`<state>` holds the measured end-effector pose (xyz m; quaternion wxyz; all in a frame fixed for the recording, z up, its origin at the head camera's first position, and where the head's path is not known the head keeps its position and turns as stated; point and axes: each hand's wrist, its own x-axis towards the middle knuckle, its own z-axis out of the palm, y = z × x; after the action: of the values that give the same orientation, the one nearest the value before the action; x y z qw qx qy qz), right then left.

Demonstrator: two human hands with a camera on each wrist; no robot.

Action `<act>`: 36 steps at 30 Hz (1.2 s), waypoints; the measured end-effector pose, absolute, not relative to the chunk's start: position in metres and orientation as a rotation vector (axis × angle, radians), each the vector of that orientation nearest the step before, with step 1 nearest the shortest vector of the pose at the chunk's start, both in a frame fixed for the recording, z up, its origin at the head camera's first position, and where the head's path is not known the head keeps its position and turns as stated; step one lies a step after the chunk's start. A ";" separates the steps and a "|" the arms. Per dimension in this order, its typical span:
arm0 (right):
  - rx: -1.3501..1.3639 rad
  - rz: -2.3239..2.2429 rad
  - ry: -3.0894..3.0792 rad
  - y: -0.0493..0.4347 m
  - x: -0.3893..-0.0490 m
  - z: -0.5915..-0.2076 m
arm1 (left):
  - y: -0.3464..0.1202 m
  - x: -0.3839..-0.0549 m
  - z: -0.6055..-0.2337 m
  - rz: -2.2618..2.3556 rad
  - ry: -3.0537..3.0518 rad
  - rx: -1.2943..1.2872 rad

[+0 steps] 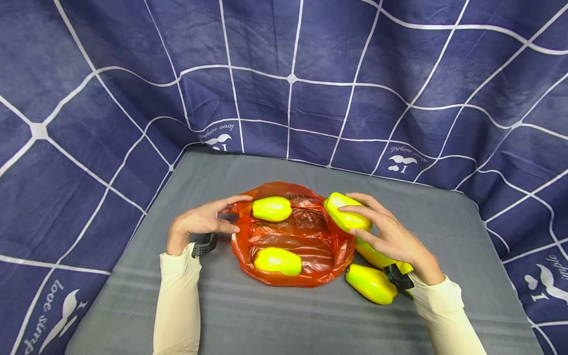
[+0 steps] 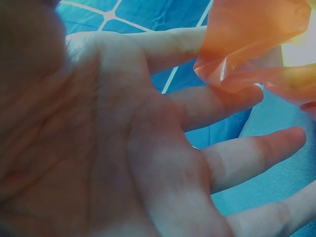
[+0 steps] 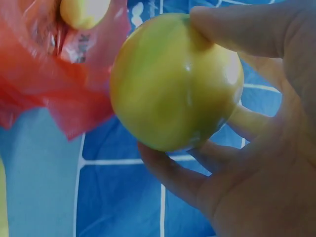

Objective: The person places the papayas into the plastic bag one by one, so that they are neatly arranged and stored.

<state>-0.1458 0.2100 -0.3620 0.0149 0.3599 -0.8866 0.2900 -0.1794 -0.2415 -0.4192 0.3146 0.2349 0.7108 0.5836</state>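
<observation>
Head view: a blue curtain [image 1: 262,39] with white grid lines bears the printed words "love simple" beside a capital "I", a heart and a moustache; the lettering is inverted along the curtain's lower edge and slanted at lower left. Dark capitals on the far inner wall of a red plastic bag [image 1: 241,251] are inverted and only partly legible. The bag lies open on a grey worktop [image 1: 266,320], holding an upper fruit [image 1: 271,209] and a lower fruit [image 1: 277,261], both yellow-green. The left hand [image 1: 204,219] reaches in from the left, thumb and forefinger apart at the bag's edge. The right hand [image 1: 390,231], angled inward from the right, is clamped on a held fruit [image 1: 348,212] at the bag's right rim; a loose fruit [image 1: 372,284] lies beneath the wrist, with further yellow fruit partly hidden there. Cream sleeves [image 1: 178,301] cover both forearms, and each wrist carries a dark band [image 1: 205,245]. Left wrist view: the palm faces the camera, its fingers straight and spread, red film against the upper fingers. Right wrist view: thumb above and fingers below and behind grip the held fruit, its rounded end toward the camera, near the bag, where a few dark letters are too indistinct to read whole.
</observation>
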 end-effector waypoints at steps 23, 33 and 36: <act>1.420 1.010 -2.822 0.150 -0.191 -0.377 | -0.240 -0.180 -0.416 1.523 1.901 0.608; 1.514 1.029 -2.844 0.143 -0.193 -0.385 | -0.241 -0.179 -0.416 1.520 1.918 0.586; 1.535 1.034 -2.830 0.141 -0.193 -0.388 | -0.241 -0.178 -0.417 1.524 1.912 0.583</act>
<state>-0.1934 0.1408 -0.3884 -0.1196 0.4506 -0.8309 0.3037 -0.1779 -0.2411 -0.4165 0.3091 0.2205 0.7234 0.5767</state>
